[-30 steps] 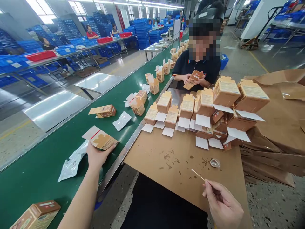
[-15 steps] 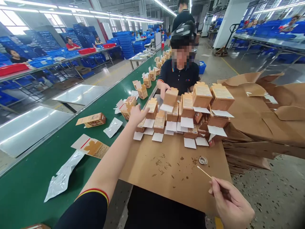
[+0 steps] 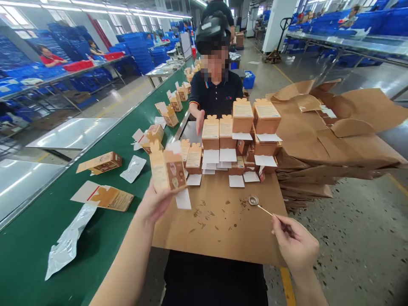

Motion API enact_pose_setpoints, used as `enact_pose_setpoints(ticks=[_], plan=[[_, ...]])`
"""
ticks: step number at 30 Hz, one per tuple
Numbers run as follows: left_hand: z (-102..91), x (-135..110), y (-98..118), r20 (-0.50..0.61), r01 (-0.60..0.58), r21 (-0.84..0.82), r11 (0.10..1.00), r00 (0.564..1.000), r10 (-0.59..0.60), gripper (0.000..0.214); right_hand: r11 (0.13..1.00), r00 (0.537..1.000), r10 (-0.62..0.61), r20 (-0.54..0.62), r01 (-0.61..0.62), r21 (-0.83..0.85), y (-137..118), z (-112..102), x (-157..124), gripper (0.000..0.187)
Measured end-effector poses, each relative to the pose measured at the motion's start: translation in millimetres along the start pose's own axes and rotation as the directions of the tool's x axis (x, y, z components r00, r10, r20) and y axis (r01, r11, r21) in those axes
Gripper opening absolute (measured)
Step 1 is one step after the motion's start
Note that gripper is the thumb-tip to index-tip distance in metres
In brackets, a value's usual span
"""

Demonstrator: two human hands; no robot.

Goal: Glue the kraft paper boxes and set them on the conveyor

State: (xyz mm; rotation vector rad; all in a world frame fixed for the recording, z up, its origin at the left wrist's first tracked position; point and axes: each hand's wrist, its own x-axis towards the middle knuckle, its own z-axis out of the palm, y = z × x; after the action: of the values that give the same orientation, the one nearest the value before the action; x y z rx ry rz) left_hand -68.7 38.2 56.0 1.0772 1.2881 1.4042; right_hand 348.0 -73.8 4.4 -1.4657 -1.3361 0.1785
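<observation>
My left hand [image 3: 156, 199] grips a small brown carton [image 3: 168, 170] by its lower part, held up over the near left of the cardboard-topped table [image 3: 216, 238]. The carton's scalloped flap points up and a white flap hangs below it. In my right hand [image 3: 295, 242] a cotton swab [image 3: 265, 210] is pinched between thumb and fingers. Its far tip is at a small round clear dish [image 3: 253, 200], beside dark smudges on the cardboard. Stacked cartons [image 3: 210, 132] with white flaps hanging out stand at the table's far side.
Left of the table runs a green conveyor [image 3: 105, 238] with open cartons [image 3: 100, 163], a flattened-looking carton [image 3: 114, 198] and silver pouches [image 3: 68, 238]. A co-worker [image 3: 216, 93] sits opposite, one hand beside the stack. Brown cardboard sheets [image 3: 334, 148] are piled to the right.
My left hand has come back from the stack with a carton. The swab's tip has moved to the dish. The co-worker's hand has let go of a carton placed on the stack.
</observation>
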Motion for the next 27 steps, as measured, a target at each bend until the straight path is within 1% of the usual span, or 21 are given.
enact_pose_setpoints(ticks=[1, 3, 5, 6, 9, 12, 14, 16, 18, 19, 21, 24, 26, 27], plan=[[6.9, -18.9, -11.1, 0.05, 0.09, -0.068, 0.994, 0.995, -0.087, 0.097, 0.999, 1.0, -0.02, 0.008, 0.02, -0.028, 3.6, 4.8, 3.6, 0.043], [23.9, -48.4, -31.8, 0.104, 0.277, -0.162, 0.947, 0.959, -0.263, 0.091, 0.996, 0.997, -0.062, 0.042, 0.065, -0.067, 10.2, 14.9, 8.9, 0.042], [40.2, -64.2, -47.4, 0.129, 0.385, -0.183, 0.905, 0.922, -0.366, 0.088, 0.991, 0.992, -0.09, 0.09, 0.098, -0.09, 15.9, 23.8, 12.5, 0.04], [46.5, -67.0, -52.6, 0.156, 0.412, -0.17, 0.895, 0.908, -0.388, 0.088, 0.989, 0.989, -0.1, 0.112, 0.111, -0.096, 18.4, 27.2, 14.1, 0.04], [55.8, -62.0, -58.6, 0.252, 0.412, -0.085, 0.907, 0.89, -0.38, 0.089, 0.986, 0.983, -0.125, 0.132, 0.139, -0.096, 24.0, 31.1, 18.8, 0.04], [55.5, -50.8, -59.5, 0.312, 0.37, -0.017, 0.929, 0.885, -0.347, 0.089, 0.983, 0.983, -0.152, 0.106, 0.161, -0.089, 22.8, 27.2, 18.4, 0.038], [54.8, -45.9, -62.2, 0.324, 0.354, 0.01, 0.935, 0.884, -0.338, 0.087, 0.984, 0.984, -0.168, 0.061, 0.171, -0.054, 15.2, 25.4, 10.1, 0.031], [55.1, -43.9, -67.0, 0.314, 0.349, 0.028, 0.937, 0.886, -0.34, 0.088, 0.989, 0.987, -0.15, 0.06, 0.148, 0.03, 2.3, 29.3, -5.7, 0.023], [56.4, -44.0, -72.1, 0.297, 0.347, 0.039, 0.937, 0.891, -0.342, 0.09, 0.987, 0.983, -0.107, 0.146, 0.087, 0.135, -13.3, 40.9, -25.9, 0.022], [57.0, -44.5, -74.2, 0.293, 0.344, 0.044, 0.938, 0.893, -0.341, 0.092, 0.982, 0.973, -0.094, 0.212, 0.056, 0.179, -20.7, 49.2, -36.0, 0.026], [57.9, -45.4, -76.6, 0.297, 0.336, 0.052, 0.941, 0.894, -0.335, 0.091, 0.976, 0.951, -0.102, 0.291, 0.039, 0.213, -31.9, 67.8, -53.1, 0.029], [58.2, -46.0, -76.4, 0.316, 0.323, 0.055, 0.945, 0.892, -0.324, 0.09, 0.973, 0.928, -0.121, 0.353, 0.039, 0.229, -37.5, 90.8, -66.2, 0.031], [58.2, -46.6, -75.0, 0.321, 0.317, 0.053, 0.947, 0.892, -0.317, 0.089, 0.972, 0.92, -0.124, 0.372, 0.037, 0.231, -36.0, 96.9, -67.2, 0.033], [58.4, -47.6, -74.2, 0.321, 0.315, 0.054, 0.948, 0.893, -0.315, 0.089, 0.973, 0.92, -0.122, 0.373, 0.036, 0.229, -34.7, 96.4, -66.1, 0.033]])
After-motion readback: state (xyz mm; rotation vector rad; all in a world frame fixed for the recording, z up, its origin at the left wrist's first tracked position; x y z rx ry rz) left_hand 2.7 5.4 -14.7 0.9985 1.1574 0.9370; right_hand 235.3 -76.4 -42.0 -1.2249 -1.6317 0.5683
